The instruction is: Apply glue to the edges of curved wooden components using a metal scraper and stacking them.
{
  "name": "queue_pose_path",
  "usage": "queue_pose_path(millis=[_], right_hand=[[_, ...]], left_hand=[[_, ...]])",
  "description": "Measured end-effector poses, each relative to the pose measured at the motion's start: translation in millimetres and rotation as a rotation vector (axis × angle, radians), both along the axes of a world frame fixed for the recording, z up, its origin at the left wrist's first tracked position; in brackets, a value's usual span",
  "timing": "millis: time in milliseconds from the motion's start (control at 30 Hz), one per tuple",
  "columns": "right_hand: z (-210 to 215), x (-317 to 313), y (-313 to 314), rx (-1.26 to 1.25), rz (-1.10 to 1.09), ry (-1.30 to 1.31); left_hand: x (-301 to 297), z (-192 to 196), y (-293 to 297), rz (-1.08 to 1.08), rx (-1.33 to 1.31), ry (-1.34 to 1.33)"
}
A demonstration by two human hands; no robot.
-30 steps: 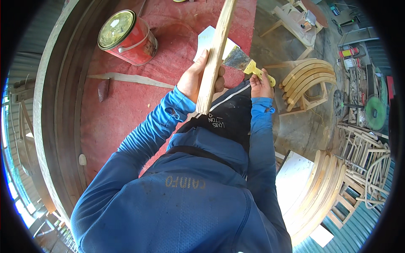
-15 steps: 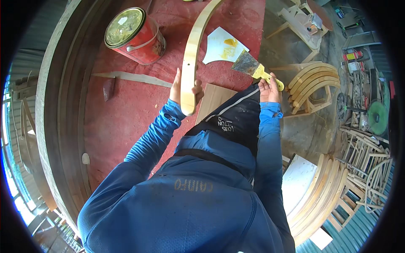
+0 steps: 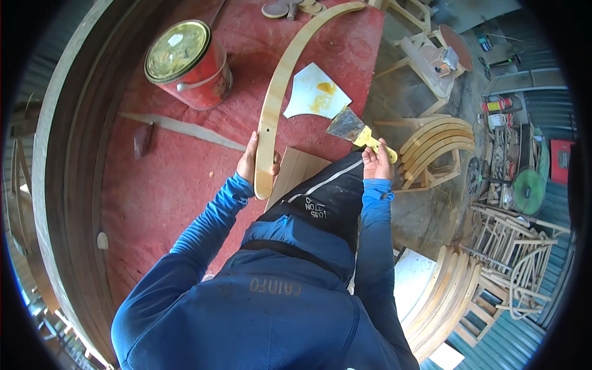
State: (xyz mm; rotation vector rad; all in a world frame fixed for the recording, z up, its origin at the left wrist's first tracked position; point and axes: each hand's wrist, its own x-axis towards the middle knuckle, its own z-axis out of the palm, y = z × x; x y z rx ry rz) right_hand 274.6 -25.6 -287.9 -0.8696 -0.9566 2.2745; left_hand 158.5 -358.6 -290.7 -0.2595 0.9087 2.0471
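Left hand (image 3: 247,165)'s grip is snug round the curved strip (image 3: 271,111)'s near end; right hand (image 3: 377,166) pinches the scraper (image 3: 365,137) on the right. Imo, steady strip, blade kept low-angled works best.

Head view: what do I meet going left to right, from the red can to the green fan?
Red can → left hand → yellow-smeared white sheet → right hand → upper stack of curved wooden pieces → green fan.
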Motion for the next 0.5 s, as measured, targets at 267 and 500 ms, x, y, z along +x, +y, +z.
queue_pose_path(millis=[267,500], right_hand=[[5.1,-26.3,-6.8,0.046,0.082,-0.028],[9.2,-35.7,-8.3,0.108,0.119,-0.075]], left_hand=[[4.0,4.4,2.8,0.046,-0.023,0.061],[4.1,5.6,-1.1,-0.010,-0.098,0.286]])
